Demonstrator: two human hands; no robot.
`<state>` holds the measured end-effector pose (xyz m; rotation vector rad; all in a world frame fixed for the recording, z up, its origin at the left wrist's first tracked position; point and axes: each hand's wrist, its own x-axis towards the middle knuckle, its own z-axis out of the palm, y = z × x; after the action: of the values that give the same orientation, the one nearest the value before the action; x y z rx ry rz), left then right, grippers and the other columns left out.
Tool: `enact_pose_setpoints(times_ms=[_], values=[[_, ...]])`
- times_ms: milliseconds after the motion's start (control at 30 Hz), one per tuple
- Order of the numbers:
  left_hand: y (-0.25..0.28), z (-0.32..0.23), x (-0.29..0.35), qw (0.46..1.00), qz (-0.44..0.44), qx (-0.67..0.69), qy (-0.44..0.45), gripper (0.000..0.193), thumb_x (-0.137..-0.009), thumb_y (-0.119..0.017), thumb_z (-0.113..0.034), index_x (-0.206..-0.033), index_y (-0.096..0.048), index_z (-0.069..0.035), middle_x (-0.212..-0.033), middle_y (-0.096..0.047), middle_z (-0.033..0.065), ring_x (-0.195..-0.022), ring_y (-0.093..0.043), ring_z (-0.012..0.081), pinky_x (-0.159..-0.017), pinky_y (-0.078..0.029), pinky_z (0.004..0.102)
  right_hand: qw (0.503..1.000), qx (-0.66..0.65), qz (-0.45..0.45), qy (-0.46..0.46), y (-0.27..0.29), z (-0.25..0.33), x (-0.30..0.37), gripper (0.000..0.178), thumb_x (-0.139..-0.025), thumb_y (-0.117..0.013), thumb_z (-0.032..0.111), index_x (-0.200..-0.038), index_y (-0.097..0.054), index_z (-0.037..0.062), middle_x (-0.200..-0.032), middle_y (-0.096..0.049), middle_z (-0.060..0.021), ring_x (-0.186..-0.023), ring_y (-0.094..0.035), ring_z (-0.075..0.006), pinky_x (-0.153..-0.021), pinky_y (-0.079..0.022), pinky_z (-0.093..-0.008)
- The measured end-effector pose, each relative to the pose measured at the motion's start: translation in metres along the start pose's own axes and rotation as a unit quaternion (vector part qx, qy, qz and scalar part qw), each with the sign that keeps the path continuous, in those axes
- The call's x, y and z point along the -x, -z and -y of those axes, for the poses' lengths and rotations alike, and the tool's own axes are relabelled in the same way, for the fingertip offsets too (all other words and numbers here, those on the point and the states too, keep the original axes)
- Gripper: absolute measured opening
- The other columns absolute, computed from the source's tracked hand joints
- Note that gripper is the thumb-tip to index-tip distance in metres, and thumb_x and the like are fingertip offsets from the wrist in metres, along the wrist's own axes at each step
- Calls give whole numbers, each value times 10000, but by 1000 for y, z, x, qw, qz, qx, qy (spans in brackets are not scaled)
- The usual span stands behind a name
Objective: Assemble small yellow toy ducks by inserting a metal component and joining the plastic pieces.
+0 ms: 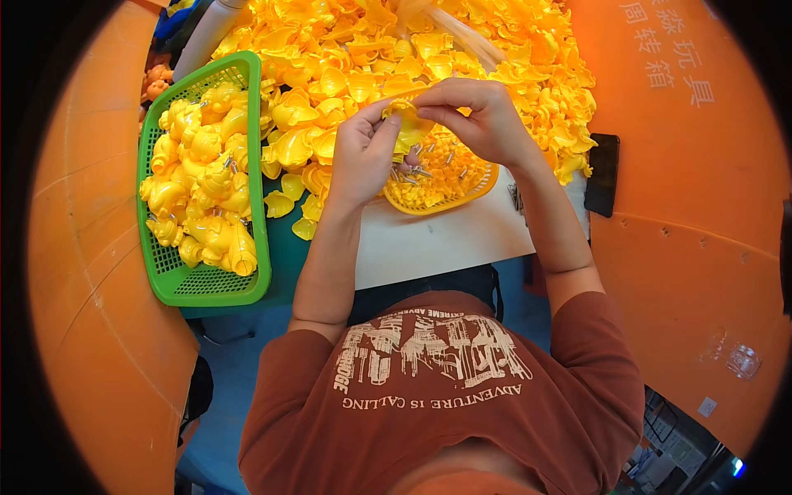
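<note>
Yellow plastic shell piece [408, 124] sits pinched between both hands, held up over the small yellow basket [478, 188], just in front of the big heap.

Left hand [363, 157]: fingers curled, thumb and forefinger closed on the left edge of the piece. Right hand [483, 120]: fingers bent over the top, fingertips gripping the upper right edge. Both hands touch the same piece; how it is turned is hard to tell, the fingers cover most of it.

Under the hands: the small yellow basket holds short metal pins or screws [421, 169] scattered on its mesh floor. It rests on a white tabletop [437, 239], near the edge closest to the person.

Behind and around: a large heap of loose yellow shell pieces [346, 58] covers the far side of the table, spilling up against the basket.

Left of the person: a green mesh basket [206, 285], rectangular, filled with assembled yellow toy figures [202, 177]. It lies just beside the heap, well apart from the hands.

Right: a dark phone [603, 175] leaning by the orange bin wall [693, 206]. Another orange wall [91, 247] flanks the left side.
</note>
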<state>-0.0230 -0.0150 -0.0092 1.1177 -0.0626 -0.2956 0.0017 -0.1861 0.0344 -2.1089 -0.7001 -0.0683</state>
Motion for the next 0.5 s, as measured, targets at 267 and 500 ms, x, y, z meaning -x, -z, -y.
enact_pose_setpoints(times_ms=[267,500], values=[[6,0,-4,999,-27,28,-38,213,-908,-459,-97,-1047,-540,44,-785,-618,95,-541,-588,124,-450,-470,220,990,-120,-35,-62,-16,-5,-6,121,-813,-632,46,-922,-661,3,-848,-654,-42,-764,-598,-91,-629,-481,-218],[24,-1,-14,977,-177,81,-89,147,-903,-467,-94,-945,-531,32,-763,-616,115,-557,-612,185,-476,-482,270,985,61,39,-157,-29,-28,4,181,-753,-675,118,-880,-648,-10,-746,-652,-68,-674,-597,-120,-622,-477,-255]])
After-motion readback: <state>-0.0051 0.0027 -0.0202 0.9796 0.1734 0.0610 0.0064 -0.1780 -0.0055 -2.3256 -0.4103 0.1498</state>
